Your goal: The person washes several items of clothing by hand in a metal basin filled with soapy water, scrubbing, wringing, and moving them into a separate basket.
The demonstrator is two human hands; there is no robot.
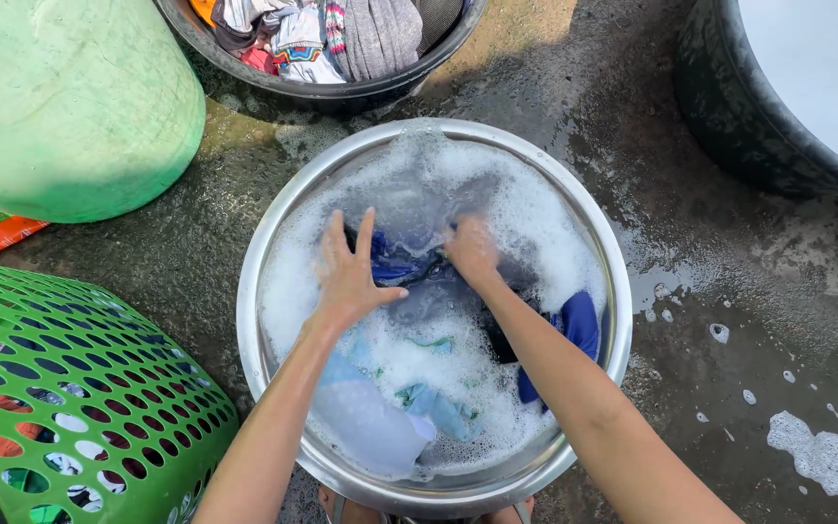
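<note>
A wide steel basin (262, 254) full of soapy water and foam sits on the wet ground in the middle of the head view. Blue and dark clothes (417, 274) soak in it, with a light blue piece (370, 417) at the near side. My left hand (351, 267) lies flat on the dark blue cloth with fingers spread. My right hand (472, 250) is closed into the same cloth, knuckles up, partly under foam.
A green plastic laundry basket (70, 388) lies at the lower left. A green tub (70, 97) stands at the upper left. A black basin of dry clothes (332, 44) is at the top, and a large black tub (758, 107) at the upper right. The concrete is wet.
</note>
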